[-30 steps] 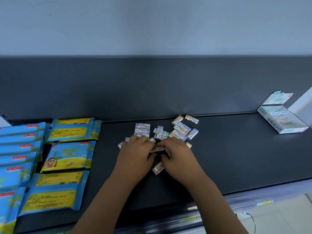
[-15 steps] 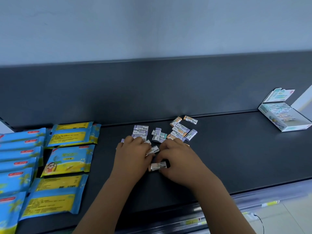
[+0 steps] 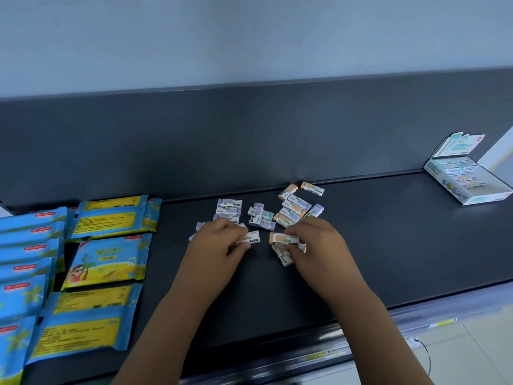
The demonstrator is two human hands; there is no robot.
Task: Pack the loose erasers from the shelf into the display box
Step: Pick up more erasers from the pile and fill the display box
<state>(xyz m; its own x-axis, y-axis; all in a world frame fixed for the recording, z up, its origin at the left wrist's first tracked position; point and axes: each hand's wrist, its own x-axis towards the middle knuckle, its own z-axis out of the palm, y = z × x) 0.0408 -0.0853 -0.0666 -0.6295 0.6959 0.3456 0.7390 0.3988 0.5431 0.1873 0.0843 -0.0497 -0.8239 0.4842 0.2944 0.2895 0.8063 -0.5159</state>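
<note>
The left hand (image 3: 219,245) pinches 1 eraser (image 3: 248,237) between thumb and fingers, its long axis running left to right. Just beside it, the right hand (image 3: 319,245) grips an orange-ended eraser (image 3: 284,238) lying the same way, another tucked beneath. The loose pile (image 3: 291,209) sits just behind both hands. The display box (image 3: 472,187) stands open well off to the right, so the right hand is nearer. Both palms face down, low over the shelf (image 3: 374,232).

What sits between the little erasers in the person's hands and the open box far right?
Nothing visible. The left hand pinches a small white-sleeved eraser, the right hand grips orange-ended erasers; only bare dark grey shelf lies between them and the white-and-teal cardboard display box. The blue-and-yellow packets lie leftward.
</note>
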